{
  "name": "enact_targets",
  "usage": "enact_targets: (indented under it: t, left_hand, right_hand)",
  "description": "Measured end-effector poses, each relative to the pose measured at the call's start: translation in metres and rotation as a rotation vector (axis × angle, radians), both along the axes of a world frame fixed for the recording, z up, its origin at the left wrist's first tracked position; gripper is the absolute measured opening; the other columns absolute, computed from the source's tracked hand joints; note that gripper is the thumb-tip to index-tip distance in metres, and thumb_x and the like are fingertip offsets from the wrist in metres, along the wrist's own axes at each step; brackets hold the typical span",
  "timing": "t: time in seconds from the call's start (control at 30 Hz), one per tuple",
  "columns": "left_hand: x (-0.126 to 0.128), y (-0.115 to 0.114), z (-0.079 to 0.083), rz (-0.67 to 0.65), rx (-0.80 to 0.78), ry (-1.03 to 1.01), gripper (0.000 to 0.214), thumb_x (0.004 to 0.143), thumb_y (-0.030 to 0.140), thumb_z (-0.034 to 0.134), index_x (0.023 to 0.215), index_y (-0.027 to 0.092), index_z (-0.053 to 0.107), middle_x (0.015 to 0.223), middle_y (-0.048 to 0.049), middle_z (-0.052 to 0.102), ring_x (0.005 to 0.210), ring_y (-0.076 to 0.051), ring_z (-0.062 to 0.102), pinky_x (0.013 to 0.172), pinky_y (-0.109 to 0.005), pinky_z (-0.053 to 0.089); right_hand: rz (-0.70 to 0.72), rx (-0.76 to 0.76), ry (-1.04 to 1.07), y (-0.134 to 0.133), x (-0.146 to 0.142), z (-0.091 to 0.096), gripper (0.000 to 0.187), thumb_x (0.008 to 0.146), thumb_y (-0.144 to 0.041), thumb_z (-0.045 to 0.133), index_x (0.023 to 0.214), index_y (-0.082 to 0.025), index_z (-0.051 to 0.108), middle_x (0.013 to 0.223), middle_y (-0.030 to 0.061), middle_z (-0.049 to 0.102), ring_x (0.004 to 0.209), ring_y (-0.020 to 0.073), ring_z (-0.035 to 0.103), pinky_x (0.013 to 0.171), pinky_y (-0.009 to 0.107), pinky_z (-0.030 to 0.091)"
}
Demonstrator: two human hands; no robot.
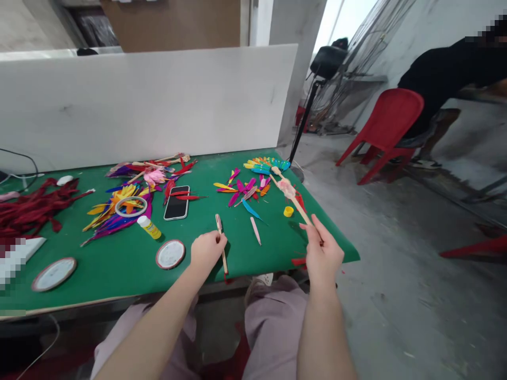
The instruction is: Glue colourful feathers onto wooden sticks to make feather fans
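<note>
Your right hand [322, 254] grips a wooden stick [302, 211], its lower end hidden by your fingers, fanned feathers [266, 164] at its far end, over the green table [130, 269]. Well apart, your left hand [208, 252] pinches a slimmer stick [224, 260]. The yellow-and-white tube's [149, 228] contents don't show; dark red strips [35, 211] run out of view.
</note>
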State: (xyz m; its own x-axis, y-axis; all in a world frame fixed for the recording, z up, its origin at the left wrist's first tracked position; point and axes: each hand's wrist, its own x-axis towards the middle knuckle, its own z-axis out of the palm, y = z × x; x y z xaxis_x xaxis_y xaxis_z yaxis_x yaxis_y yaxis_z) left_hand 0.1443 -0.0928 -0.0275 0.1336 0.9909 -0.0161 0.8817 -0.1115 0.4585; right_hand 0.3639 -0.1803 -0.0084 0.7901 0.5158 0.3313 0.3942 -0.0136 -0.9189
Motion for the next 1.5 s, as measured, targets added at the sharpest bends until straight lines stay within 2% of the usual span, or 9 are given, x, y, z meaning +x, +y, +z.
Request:
enact_targets:
  t: [0.1,0.17,0.33,0.47,0.7,0.83,1.07,1.27,1.5]
  left_hand:
    - [0.003,0.000,0.000,0.003,0.027,0.115,0.031,0.081,0.036,0.041,0.063,0.019,0.059,0.064,-0.0044,0.064,0.064,-0.018,0.059,0.053,-0.024,0.028]
    - [0.004,-0.001,0.000,0.000,0.040,0.171,0.032,0.082,0.037,0.040,0.067,0.019,0.062,0.069,-0.0048,0.066,0.066,-0.018,0.060,0.054,-0.024,0.029]
    - [0.004,-0.003,-0.001,-0.008,0.070,0.254,0.034,0.085,0.037,0.036,0.077,0.020,0.065,0.077,-0.0060,0.069,0.071,-0.018,0.063,0.056,-0.024,0.032]
    - [0.003,-0.004,-0.001,-0.014,0.076,0.282,0.035,0.087,0.036,0.034,0.083,0.021,0.065,0.081,-0.0054,0.069,0.075,-0.018,0.064,0.058,-0.024,0.036]
    - [0.002,-0.004,-0.002,-0.022,0.041,0.294,0.034,0.091,0.037,0.034,0.090,0.019,0.063,0.085,-0.0054,0.067,0.082,-0.017,0.063,0.070,-0.028,0.045]
    - [0.002,-0.004,0.000,-0.030,0.002,0.291,0.031,0.089,0.040,0.045,0.099,0.013,0.058,0.093,-0.0050,0.063,0.083,-0.014,0.060,0.077,-0.035,0.049]
    - [0.001,-0.007,0.003,-0.049,-0.043,0.285,0.030,0.087,0.036,0.049,0.108,0.014,0.055,0.105,-0.0070,0.059,0.091,-0.016,0.058,0.080,-0.038,0.050]
    - [0.000,-0.007,0.005,-0.065,-0.069,0.277,0.031,0.087,0.035,0.050,0.110,0.014,0.054,0.108,-0.0075,0.058,0.093,-0.017,0.058,0.081,-0.038,0.050]
    - [0.000,-0.002,0.005,-0.075,-0.051,0.291,0.030,0.087,0.035,0.050,0.108,0.014,0.054,0.105,-0.0070,0.059,0.091,-0.016,0.058,0.079,-0.037,0.051]
  right_hand:
    - [-0.158,0.126,-0.057,-0.006,0.000,0.004,0.039,0.079,-0.044,0.055,0.102,-0.015,0.068,0.078,0.0084,0.072,0.062,0.0154,0.061,0.058,0.025,0.045]
    - [-0.196,0.141,-0.079,-0.007,0.002,0.004,0.038,0.079,-0.044,0.054,0.098,-0.014,0.067,0.072,0.0070,0.071,0.065,0.0171,0.063,0.062,0.026,0.046]
    - [-0.020,-0.213,-0.161,0.002,0.006,-0.007,0.032,0.080,-0.045,0.050,0.087,-0.018,0.067,0.066,0.0045,0.070,0.064,0.0180,0.064,0.061,0.026,0.044]
    - [0.028,-0.339,-0.201,0.012,0.004,-0.017,0.026,0.079,-0.040,0.053,0.086,-0.020,0.066,0.065,0.0038,0.070,0.064,0.0193,0.063,0.061,0.027,0.040]
    - [0.008,-0.472,-0.303,0.022,0.002,-0.026,0.026,0.082,-0.039,0.051,0.082,-0.020,0.068,0.064,0.0039,0.068,0.059,0.0174,0.057,0.053,0.025,0.031]
    - [0.000,-0.486,-0.415,0.025,0.001,-0.031,0.028,0.084,-0.039,0.050,0.080,-0.019,0.069,0.071,0.0055,0.067,0.058,0.0149,0.053,0.051,0.025,0.026]
    - [-0.026,-0.496,-0.605,0.024,-0.005,-0.036,0.030,0.087,-0.033,0.045,0.087,-0.017,0.070,0.091,0.0092,0.064,0.070,0.0158,0.052,0.055,0.027,0.028]
    - [0.018,-0.526,-0.748,0.026,-0.006,-0.038,0.027,0.086,-0.028,0.047,0.081,-0.017,0.072,0.085,0.0101,0.063,0.077,0.0196,0.048,0.057,0.029,0.028]
    - [-0.004,-0.450,-0.808,0.028,-0.003,-0.041,0.029,0.086,-0.025,0.044,0.081,-0.015,0.071,0.078,0.0104,0.065,0.078,0.0221,0.047,0.066,0.031,0.035]
